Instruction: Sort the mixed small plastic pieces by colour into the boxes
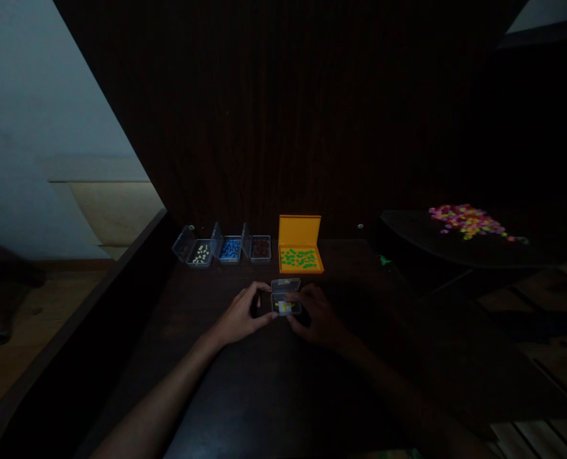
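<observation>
A small clear plastic box [274, 312] stands on the dark tabletop in front of me, its lid [286, 285] tipped up at the back. Inside lie a few yellow pieces [290, 305] and a small whitish patch I cannot identify. My left hand [243, 315] grips the box's left side, thumb at the front corner and index finger by the lid. From the right, my right hand [318, 317] holds the box too, its thumb at the front edge and fingertips reaching over the inside. Shadow hides part of the right fingers.
Behind the hands stand open clear boxes with cream pieces [201, 254], blue pieces [230, 248] and dark brown pieces [260, 248]. Beside them is an open orange box [300, 231] with green pieces. Colourful beads [469, 220] lie heaped on a dark surface at right. A raised edge [73, 338] borders the left.
</observation>
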`<state>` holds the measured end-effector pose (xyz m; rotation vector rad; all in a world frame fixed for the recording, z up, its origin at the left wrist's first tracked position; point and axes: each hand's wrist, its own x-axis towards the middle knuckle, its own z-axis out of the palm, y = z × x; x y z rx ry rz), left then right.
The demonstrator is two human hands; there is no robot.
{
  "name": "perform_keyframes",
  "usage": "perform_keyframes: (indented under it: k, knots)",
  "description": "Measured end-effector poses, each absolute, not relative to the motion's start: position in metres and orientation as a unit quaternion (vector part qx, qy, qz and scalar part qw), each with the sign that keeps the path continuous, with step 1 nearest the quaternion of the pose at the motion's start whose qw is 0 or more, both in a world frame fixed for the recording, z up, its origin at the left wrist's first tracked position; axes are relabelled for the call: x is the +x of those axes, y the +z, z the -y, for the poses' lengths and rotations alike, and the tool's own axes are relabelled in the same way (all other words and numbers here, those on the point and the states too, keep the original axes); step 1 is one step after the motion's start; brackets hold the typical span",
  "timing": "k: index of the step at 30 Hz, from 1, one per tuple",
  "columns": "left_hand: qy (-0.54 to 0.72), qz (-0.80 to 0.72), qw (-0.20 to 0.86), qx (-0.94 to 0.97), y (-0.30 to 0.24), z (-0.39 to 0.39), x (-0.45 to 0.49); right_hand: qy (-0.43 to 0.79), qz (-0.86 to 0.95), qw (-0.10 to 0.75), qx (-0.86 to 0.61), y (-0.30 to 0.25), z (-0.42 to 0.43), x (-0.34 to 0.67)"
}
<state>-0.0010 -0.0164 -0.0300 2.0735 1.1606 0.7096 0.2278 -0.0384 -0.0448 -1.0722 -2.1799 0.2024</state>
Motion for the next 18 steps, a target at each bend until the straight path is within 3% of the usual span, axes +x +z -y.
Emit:
perform_keyframes:
  k: [12, 18]
  knots:
    - [0.289, -0.427, 0.328, 0.792, -0.0302, 0.0166, -0.0003, 0.079, 0.841, 0.347, -0.406, -0.0424, 0.0381, 0.2276]
    - [0.298, -0.42, 0.342, 0.786, -0.0318, 0.0154, -0.0008, 0.083, 0.789, 0.452, -0.409, -0.0386, 0.0379, 0.2313]
